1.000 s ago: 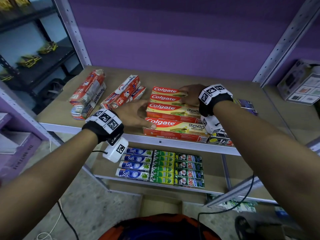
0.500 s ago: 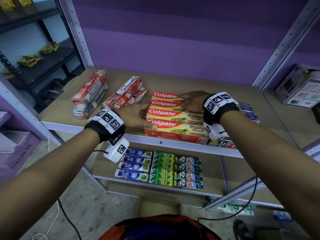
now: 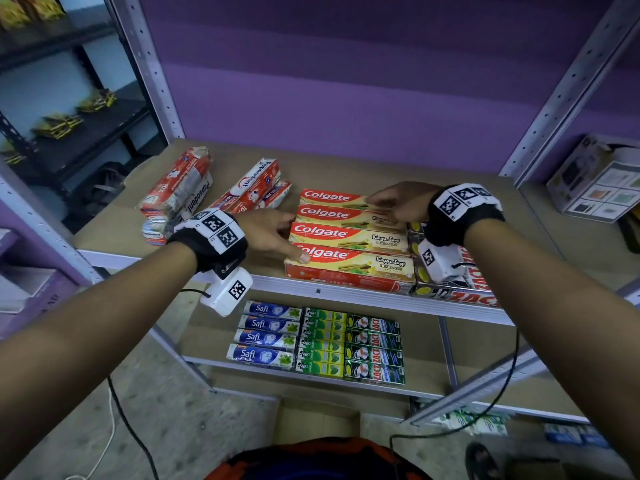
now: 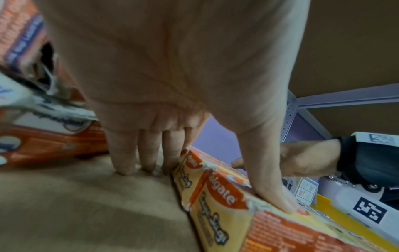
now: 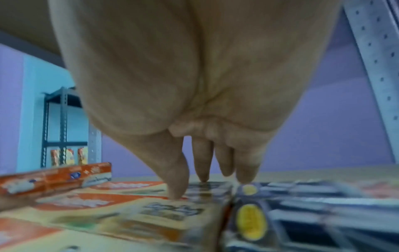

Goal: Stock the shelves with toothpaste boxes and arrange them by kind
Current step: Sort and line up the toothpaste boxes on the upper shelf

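Several red-and-yellow Colgate boxes (image 3: pixel 349 237) lie side by side in a row on the upper shelf (image 3: pixel 242 161). My left hand (image 3: pixel 298 237) presses straight fingers against their left ends, its thumb on top of the front box (image 4: pixel 218 213). My right hand (image 3: pixel 398 202) rests straight fingertips (image 5: pixel 202 177) on the tops of the rear boxes near their right ends. Neither hand grips a box. Red Pepsodent boxes (image 3: pixel 180 188) lie loosely at the shelf's left, with more of them (image 3: pixel 256 188) beside the Colgate row.
Dark Zact boxes (image 3: pixel 460 289) lie right of the Colgate row under my right wrist. The lower shelf holds rows of Safi (image 3: pixel 266 336), green (image 3: pixel 322 341) and Zact (image 3: pixel 374 348) boxes. A cardboard box (image 3: pixel 318 417) stands on the floor. A white carton (image 3: pixel 599 181) sits far right.
Both hands keep their places on the Colgate row. The head view has shifted slightly, and the boxes sit much as before.
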`<state>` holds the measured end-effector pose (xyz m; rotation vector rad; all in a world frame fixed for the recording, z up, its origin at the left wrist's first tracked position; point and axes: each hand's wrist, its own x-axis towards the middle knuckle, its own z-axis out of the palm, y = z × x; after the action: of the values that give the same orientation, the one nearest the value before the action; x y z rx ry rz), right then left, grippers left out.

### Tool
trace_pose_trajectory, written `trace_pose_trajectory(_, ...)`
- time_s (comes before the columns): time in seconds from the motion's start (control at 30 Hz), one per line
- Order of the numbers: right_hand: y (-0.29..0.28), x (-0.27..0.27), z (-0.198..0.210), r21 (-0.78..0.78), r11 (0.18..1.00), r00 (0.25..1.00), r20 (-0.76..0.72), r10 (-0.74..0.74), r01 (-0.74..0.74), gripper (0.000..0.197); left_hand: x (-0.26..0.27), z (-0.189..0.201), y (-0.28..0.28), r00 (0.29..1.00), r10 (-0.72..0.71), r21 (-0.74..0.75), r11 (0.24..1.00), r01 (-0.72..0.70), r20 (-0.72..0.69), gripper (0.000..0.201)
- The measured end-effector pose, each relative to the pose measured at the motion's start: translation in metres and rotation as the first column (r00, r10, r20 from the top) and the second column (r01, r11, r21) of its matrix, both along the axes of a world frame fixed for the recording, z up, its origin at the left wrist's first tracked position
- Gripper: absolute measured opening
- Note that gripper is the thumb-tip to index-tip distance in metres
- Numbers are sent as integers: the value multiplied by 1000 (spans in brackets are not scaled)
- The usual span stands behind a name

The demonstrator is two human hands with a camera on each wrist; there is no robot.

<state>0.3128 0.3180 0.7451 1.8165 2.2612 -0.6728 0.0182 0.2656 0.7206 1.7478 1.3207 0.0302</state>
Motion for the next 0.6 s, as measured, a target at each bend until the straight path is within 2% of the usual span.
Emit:
trace_pose_trajectory(0.1, 1, 22, -1, 14, 1000, 998, 60, -11, 10, 59, 6, 4, 5, 1000, -5, -36, 999, 5, 5, 83)
trace_pose_trajectory(0.27, 0, 37, -8, 3, 1000, 1000, 24, -18, 18, 65, 17, 9, 12, 1000, -24, -77, 997, 23, -14, 95)
trace_pose_trajectory(0.6, -1, 39, -8, 9, 1000, 999, 33, -25, 25, 66, 17, 4, 19, 999, -32, -63, 997, 33, 12, 113)
